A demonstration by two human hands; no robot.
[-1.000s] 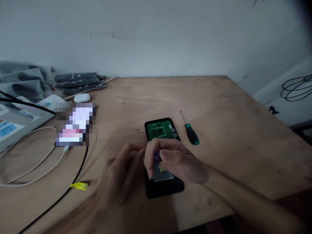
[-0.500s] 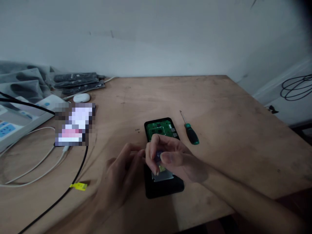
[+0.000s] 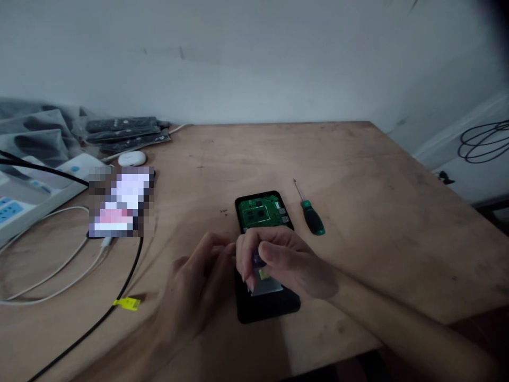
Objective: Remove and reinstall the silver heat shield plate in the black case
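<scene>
Worn brown wooden table (image 3: 358, 175), bearing opened black phone with green circuit board (image 3: 262, 212). Left hand (image 3: 199, 281) steadying its left edge; right hand (image 3: 286, 262) pinching small purple piece (image 3: 257, 259) above. Green-handled screwdriver (image 3: 311, 216) just beside.

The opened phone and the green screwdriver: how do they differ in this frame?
The opened phone is a broad black slab with a green circuit board exposed; the green screwdriver is slim, with a thin metal shaft. The left hand and right hand are at the phone, while the screwdriver lies untouched to its right. Both lie flat on the wooden table.
</scene>
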